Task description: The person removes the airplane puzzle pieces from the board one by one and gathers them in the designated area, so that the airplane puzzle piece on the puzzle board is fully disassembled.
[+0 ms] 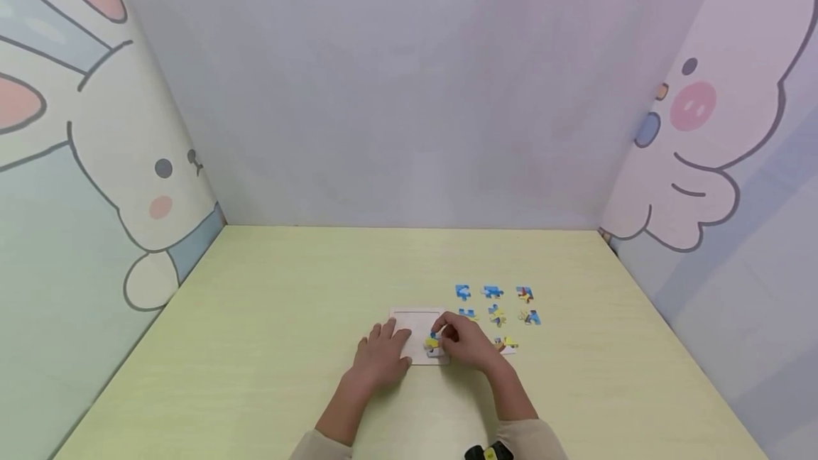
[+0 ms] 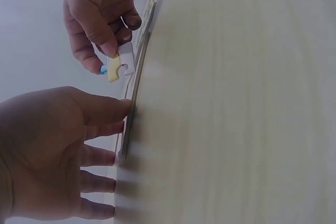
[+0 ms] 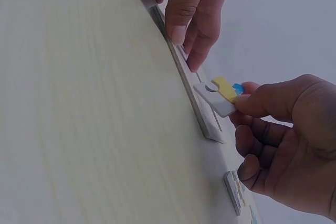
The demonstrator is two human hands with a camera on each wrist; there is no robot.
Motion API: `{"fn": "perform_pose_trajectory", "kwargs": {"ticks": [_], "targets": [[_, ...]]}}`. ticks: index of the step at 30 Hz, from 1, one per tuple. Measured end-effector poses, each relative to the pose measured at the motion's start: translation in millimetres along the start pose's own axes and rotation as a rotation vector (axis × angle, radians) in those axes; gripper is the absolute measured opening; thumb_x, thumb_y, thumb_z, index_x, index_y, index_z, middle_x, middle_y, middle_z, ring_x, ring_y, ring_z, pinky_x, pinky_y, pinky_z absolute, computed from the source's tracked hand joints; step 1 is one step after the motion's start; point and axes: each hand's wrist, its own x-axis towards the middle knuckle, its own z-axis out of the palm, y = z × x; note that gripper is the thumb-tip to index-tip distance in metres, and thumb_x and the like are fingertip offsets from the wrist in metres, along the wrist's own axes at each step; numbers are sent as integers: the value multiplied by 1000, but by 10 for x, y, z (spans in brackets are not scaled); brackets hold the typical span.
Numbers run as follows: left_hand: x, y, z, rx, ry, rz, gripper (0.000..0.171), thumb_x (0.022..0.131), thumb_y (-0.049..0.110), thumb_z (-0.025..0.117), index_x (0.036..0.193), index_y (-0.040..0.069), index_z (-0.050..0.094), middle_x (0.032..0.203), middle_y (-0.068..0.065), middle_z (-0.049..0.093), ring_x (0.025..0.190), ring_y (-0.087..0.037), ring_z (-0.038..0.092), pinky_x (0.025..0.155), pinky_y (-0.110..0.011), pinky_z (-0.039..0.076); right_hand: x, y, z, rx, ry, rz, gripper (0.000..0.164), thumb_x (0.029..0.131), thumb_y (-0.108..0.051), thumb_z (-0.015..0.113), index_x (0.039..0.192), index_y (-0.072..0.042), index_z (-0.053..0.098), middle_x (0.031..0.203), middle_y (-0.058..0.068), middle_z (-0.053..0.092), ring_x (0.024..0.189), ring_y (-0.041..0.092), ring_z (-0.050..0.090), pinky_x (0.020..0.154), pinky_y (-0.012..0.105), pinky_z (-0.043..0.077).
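Between thumb and fingers my right hand (image 1: 469,341) pinches a jigsaw puzzle piece (image 1: 433,343), coloured yellow, blue and white. The piece is tilted just over the right part of a pale, flat puzzle tray (image 1: 418,321). In the right wrist view the puzzle piece (image 3: 218,95) shows its notched edge facing the tray. My left hand (image 1: 381,356) lies on the tray's left side with fingers spread, and its thumb (image 2: 107,109) rests at the near edge. The tray's right border is partly hidden behind my right hand.
Several loose puzzle pieces lie in rows right of the tray, among them a blue piece (image 1: 492,292) and a yellow one (image 1: 508,344) near my right wrist. A dark band (image 1: 488,452) shows by the right sleeve. Printed walls enclose the pale table (image 1: 255,346).
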Motion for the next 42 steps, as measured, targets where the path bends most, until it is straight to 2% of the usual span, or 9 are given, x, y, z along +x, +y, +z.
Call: {"fn": "perform_pose_trajectory", "kwargs": {"ticks": [4, 8, 15, 24, 34, 42], "targets": [[-3, 7, -3, -1, -5, -4, 42, 93, 20, 67, 132, 5, 61, 146, -25, 45, 134, -49, 40, 101, -68, 37, -27, 5, -25, 12, -2, 14, 17, 90, 6, 60, 99, -8, 64, 80, -1, 53, 74, 16, 50, 63, 25, 43], [3, 10, 10, -5, -12, -2, 43, 93, 21, 66, 132, 5, 61, 147, -25, 45, 135, -50, 39, 102, -68, 36, -74, 21, -114, 22, 35, 36, 17, 90, 6, 60, 99, -7, 66, 79, 0, 53, 72, 16, 49, 62, 25, 41], [14, -13, 32, 2, -1, -4, 43, 93, 21, 66, 133, 6, 60, 148, -25, 45, 135, -50, 39, 102, -67, 36, -143, 103, -299, 52, 58, 23, 12, 90, 6, 62, 98, 0, 68, 78, 1, 57, 67, 14, 50, 58, 25, 43], [14, -17, 12, 2, 3, 10, 44, 93, 21, 67, 133, 5, 60, 147, -25, 45, 135, -51, 39, 101, -67, 36, -247, 200, -495, 53, 123, 120, 8, 90, 3, 65, 94, -1, 70, 84, 3, 63, 74, 18, 53, 63, 26, 45], [-2, -16, 8, -3, 8, 12, 43, 93, 20, 66, 132, 4, 60, 147, -26, 45, 134, -51, 39, 101, -68, 36, -392, 327, -674, 135, 160, 187, 8, 92, 5, 62, 97, 4, 69, 83, 6, 65, 70, 21, 58, 60, 30, 50], [-13, -4, 0, -10, 10, 12, 43, 93, 19, 67, 132, 4, 60, 147, -26, 45, 134, -51, 39, 101, -68, 36, -540, 441, -837, 126, 229, 264, 8, 92, 1, 65, 98, 5, 69, 88, 6, 65, 76, 19, 52, 64, 27, 44]]}}
